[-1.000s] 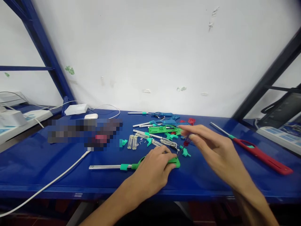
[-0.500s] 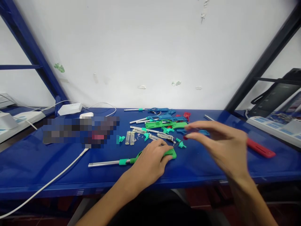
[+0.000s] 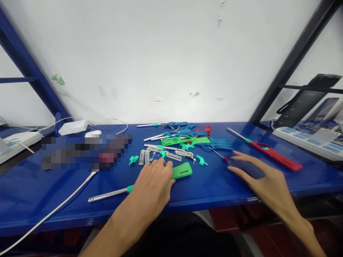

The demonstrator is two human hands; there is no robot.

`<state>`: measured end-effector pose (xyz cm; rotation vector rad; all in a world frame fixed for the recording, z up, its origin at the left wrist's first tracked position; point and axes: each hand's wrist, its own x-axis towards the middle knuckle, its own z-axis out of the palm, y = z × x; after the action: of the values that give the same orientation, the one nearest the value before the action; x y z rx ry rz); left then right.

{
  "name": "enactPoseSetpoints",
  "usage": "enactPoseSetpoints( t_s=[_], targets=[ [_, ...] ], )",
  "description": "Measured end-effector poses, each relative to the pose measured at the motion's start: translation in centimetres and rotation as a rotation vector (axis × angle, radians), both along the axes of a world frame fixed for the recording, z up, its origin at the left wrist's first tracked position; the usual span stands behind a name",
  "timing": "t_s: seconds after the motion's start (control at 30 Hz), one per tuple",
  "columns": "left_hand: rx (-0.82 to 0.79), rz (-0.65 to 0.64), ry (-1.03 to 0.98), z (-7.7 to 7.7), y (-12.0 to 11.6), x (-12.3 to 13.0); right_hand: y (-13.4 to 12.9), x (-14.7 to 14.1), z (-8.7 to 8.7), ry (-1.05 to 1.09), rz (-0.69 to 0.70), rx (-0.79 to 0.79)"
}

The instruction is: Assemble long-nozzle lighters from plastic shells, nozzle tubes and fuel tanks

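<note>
My left hand (image 3: 154, 180) is wrapped over the middle of a green lighter (image 3: 182, 170), whose metal tube points left near the table's front edge. My right hand (image 3: 258, 175) has thumb and forefinger apart, close to the handle of a small screwdriver (image 3: 225, 159) with a thin shaft and a red end. The screwdriver lies on the blue table, its tip towards the loose parts. A teal trigger piece (image 3: 201, 160) and clear fuel tanks (image 3: 173, 156) lie beyond my left hand. Opened green (image 3: 184, 141) and blue casings (image 3: 221, 143) are behind them.
A red lighter (image 3: 278, 156) lies at the right. Power strips (image 3: 305, 142) stand at both ends. At the left are a white adapter (image 3: 73, 127), a cable (image 3: 64, 206) and a blurred, pixelated area. A white wall and blue posts (image 3: 34, 75) rise behind.
My right hand has lowered and opened, letting go of the screwdriver on the table. My left hand has shifted left along with the green lighter, which is now more tilted. The view has turned slightly right.
</note>
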<state>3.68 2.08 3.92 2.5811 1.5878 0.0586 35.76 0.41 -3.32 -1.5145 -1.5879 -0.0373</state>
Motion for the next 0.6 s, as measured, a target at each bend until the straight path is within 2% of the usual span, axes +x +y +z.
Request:
enactPoseSetpoints(
  t_s=[0.1,0.2,0.3,0.37,0.43,0.5,0.6],
  targets=[
    [0.068,-0.057,-0.05,-0.3,-0.1,0.2,-0.7,-2.8,1.5,-0.027,0.061,0.055],
    [0.194,-0.161,-0.102,-0.8,-0.2,0.4,-1.1,-6.5,3.0,-0.047,0.258,-0.107],
    [0.347,-0.231,-0.126,-0.9,0.1,0.3,-0.9,-9.1,3.4,-0.064,0.393,-0.205],
    [0.409,-0.237,-0.157,-0.8,0.5,0.1,-0.7,-9.7,3.0,-0.033,0.406,-0.139],
    [0.419,-0.244,-0.205,-0.7,1.0,-0.4,-0.7,-9.6,2.5,-0.008,0.371,-0.004],
    [0.384,-0.291,-0.294,-0.5,1.6,-1.0,-0.8,-9.2,1.9,-0.019,0.338,0.113],
    [0.316,-0.399,-0.438,-0.5,2.2,-1.6,-1.1,-8.9,1.4,-0.054,0.316,0.186]
  ],
)
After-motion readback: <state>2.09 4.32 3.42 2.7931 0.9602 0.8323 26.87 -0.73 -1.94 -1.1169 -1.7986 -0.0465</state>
